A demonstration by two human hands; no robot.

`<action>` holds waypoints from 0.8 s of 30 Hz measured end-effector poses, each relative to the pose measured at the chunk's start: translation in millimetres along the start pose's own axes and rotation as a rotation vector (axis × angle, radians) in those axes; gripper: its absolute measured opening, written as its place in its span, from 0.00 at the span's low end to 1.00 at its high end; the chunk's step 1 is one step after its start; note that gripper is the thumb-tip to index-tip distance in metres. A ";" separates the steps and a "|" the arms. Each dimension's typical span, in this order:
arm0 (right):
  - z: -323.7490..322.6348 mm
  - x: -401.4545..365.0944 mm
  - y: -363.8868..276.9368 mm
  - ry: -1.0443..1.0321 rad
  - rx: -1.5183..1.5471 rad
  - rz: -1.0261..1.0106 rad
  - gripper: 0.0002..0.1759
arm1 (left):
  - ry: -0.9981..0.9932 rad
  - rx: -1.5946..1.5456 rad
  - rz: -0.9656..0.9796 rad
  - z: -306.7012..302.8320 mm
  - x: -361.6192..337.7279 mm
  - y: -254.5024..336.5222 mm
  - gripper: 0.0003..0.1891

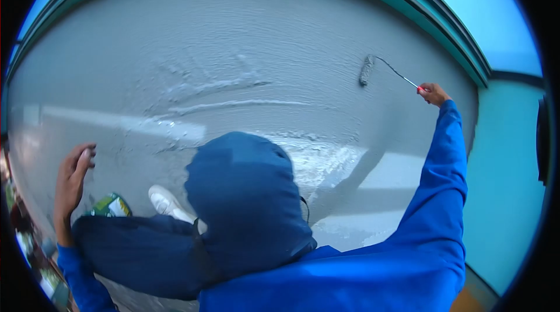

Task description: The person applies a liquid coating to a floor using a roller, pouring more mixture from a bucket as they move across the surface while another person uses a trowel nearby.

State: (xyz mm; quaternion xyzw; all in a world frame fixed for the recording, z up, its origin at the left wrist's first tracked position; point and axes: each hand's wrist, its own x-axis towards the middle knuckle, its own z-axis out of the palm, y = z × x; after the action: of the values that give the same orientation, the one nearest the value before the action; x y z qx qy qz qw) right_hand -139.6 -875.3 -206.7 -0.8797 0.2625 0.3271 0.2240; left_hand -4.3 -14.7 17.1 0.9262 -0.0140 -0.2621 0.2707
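At the right, my right hand is closed around the red handle of a paint roller. The roller's grey, wet-looking sleeve rests on the grey coated floor, joined to the handle by a thin bent wire frame. My left hand is raised at the left, its fingers loosely bent, and I see nothing in it. Below that hand, close to my dark blue trouser leg, is a green and yellow printed bag or container, partly hidden. Thick ridges of wet grey coating lie across the middle of the floor.
A teal raised edge curves along the far side and right. A light teal panel stands at the right. My white shoe is on the floor near the bag. Assorted blurred items line the lower left.
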 end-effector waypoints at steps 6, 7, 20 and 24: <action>39.0 59.6 -179.9 0.005 0.014 -0.327 0.16 | 0.070 0.056 0.122 1.1 -12.5 29.5 0.15; 47.4 58.7 -222.2 0.022 -0.024 -0.376 0.17 | 0.067 0.049 0.142 4.2 -14.5 29.8 0.14; 198.0 97.9 -650.4 0.265 -0.286 -0.840 0.19 | -0.186 0.098 0.299 -25.8 -11.5 4.5 0.15; 206.7 87.2 -747.4 0.189 -0.242 -0.952 0.19 | -0.170 0.078 0.284 -39.9 -10.8 -9.2 0.15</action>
State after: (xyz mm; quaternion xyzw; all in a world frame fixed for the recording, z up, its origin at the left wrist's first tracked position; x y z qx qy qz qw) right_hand 277.0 -216.5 -242.7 -0.9475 -0.1885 0.1354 0.2198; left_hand 5.0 14.6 46.2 0.8991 -0.1778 -0.2981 0.2666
